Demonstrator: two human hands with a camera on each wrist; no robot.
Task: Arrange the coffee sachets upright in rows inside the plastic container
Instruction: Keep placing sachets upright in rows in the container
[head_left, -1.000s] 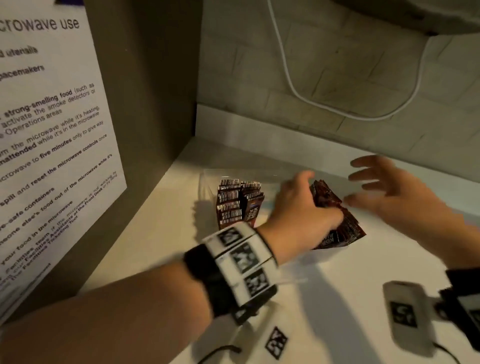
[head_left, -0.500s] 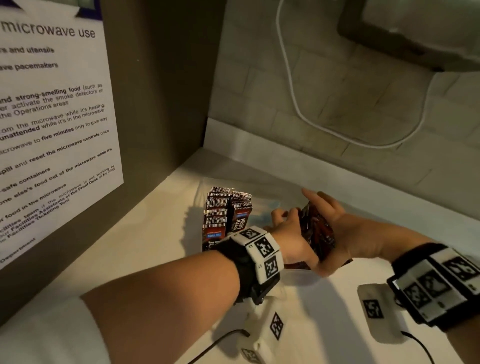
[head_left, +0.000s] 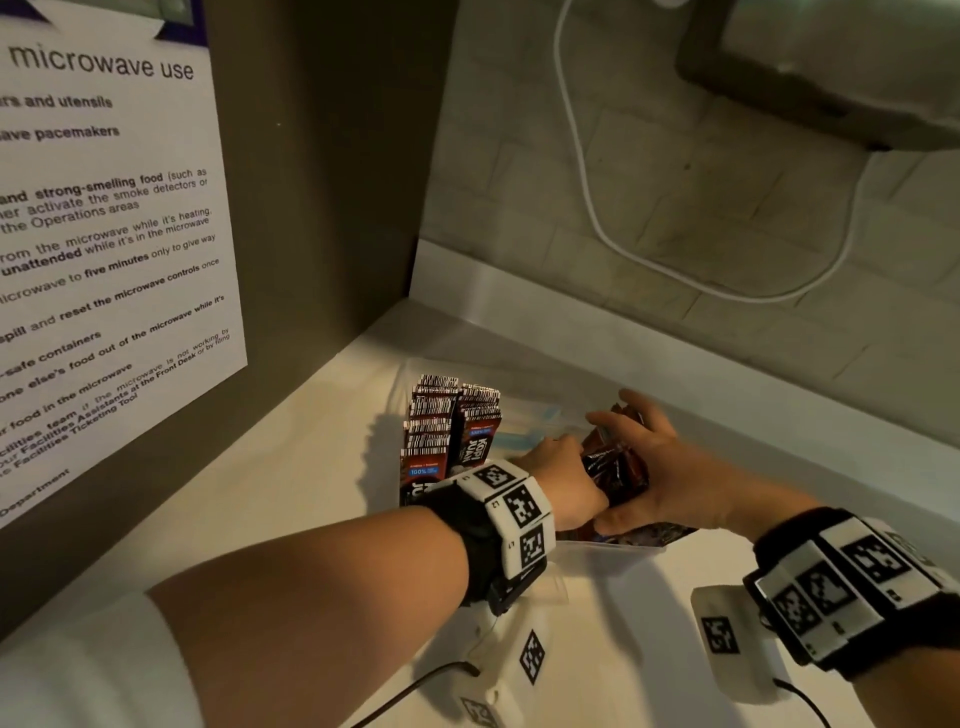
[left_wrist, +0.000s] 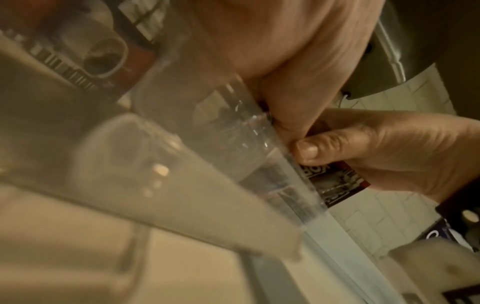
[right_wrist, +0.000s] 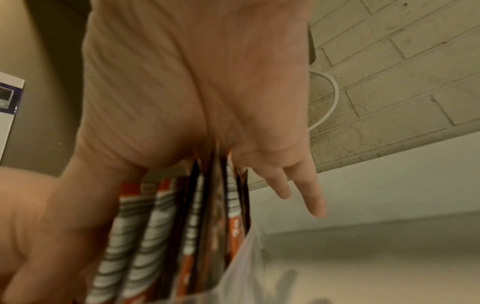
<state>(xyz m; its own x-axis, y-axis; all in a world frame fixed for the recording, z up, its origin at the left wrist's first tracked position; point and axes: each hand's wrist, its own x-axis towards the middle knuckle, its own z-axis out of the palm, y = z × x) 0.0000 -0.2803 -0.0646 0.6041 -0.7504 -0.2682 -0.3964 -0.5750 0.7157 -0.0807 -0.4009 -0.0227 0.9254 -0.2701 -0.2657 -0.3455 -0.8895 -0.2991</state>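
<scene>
A clear plastic container (head_left: 524, 415) stands on the white counter. Two rows of upright dark red coffee sachets (head_left: 449, 431) fill its left end. In its right half both hands clasp a bundle of sachets (head_left: 615, 467) held on edge. My left hand (head_left: 563, 475) grips the bundle from the left, fingers curled over it. My right hand (head_left: 641, 457) holds it from the right, fingers over the top and thumb pinching the near end. The right wrist view shows the sachet bundle (right_wrist: 182, 236) under the palm. The left wrist view shows the container wall (left_wrist: 272, 156) and the right thumb (left_wrist: 309, 150) on a sachet.
A dark side panel with a microwave notice (head_left: 104, 234) closes the left. A tiled wall with a white cable (head_left: 587, 197) runs behind, with an appliance (head_left: 831, 67) above right. White tagged devices (head_left: 727, 634) with cords lie on the near counter.
My right hand, open and hovering a second ago, came in and now clasps the sachet bundle together with the left hand. The bundle stands more on edge inside the container.
</scene>
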